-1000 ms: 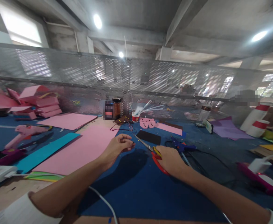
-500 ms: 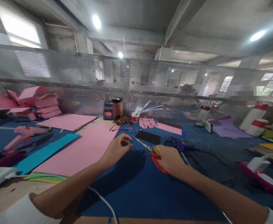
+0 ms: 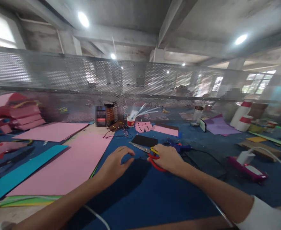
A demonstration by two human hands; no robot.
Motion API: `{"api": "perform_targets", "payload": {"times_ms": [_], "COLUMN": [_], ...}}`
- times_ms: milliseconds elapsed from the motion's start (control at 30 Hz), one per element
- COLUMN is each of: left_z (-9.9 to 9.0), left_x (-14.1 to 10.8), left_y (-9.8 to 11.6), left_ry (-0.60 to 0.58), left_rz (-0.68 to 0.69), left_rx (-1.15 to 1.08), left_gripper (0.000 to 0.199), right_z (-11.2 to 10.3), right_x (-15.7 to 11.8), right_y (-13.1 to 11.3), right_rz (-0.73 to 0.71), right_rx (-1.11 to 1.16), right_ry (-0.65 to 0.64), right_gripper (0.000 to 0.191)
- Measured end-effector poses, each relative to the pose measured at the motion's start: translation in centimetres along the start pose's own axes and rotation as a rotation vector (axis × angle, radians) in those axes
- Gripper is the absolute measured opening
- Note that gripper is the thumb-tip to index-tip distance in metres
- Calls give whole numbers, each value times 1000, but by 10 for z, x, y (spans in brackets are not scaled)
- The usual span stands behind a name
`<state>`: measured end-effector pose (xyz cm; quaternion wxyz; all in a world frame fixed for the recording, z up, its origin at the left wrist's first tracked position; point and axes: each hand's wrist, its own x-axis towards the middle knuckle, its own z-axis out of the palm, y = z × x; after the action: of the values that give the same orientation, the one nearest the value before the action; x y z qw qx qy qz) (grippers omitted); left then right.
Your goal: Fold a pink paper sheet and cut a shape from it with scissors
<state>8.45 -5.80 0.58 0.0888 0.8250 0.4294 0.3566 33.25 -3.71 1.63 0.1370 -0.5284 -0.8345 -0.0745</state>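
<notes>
My right hand [image 3: 168, 158] grips a pair of scissors [image 3: 152, 154] by its red and yellow handles. The blades point left and look nearly closed, in front of a black paper strip [image 3: 144, 140]. My left hand [image 3: 116, 162] hovers over the blue table, thumb and fingers apart in a C shape with nothing between them. Large pink sheets [image 3: 78, 159] lie on its left. Behind the black strip rest pink paper pieces with dark dots [image 3: 143, 126] and a pink strip [image 3: 165, 130]. A blue glue gun [image 3: 180, 146] lies just beyond my right hand.
A cup of glue sticks [image 3: 131, 121], eyeglasses [image 3: 118, 133] and a brown jar [image 3: 110, 114] stand towards the mesh screen. On the left are a teal strip [image 3: 27, 167] and pink paper boxes [image 3: 22, 111]; a purple power strip [image 3: 247, 169] lies right.
The view has turned to the right, so things sit further left. My left hand's fingers have spread further from the thumb. My right hand still holds the scissors.
</notes>
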Motion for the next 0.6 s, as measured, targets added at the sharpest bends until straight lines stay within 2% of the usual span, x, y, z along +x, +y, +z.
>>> {"api": "perform_targets", "payload": {"times_ms": [133,267,433,600], "left_z": [1,1,2,5], "left_x": [1,2,4,4], "left_y": [-7,-9,-9,-12], "left_ry": [-15,-35,-51,-53], "left_rz": [14,4,-13,-21], "left_rx": [9,14,19,23], "left_gripper": [11,11,12,14], "right_z": [2,5,0,-10], "right_x": [1,3,12,21], "right_y": [5,12,28,51], "right_rz": [-34,-66,-46,25], "right_rx": [27,61,66,41], "right_ry": [-46,-21,44,49], "right_gripper": [54,47,47,45]}}
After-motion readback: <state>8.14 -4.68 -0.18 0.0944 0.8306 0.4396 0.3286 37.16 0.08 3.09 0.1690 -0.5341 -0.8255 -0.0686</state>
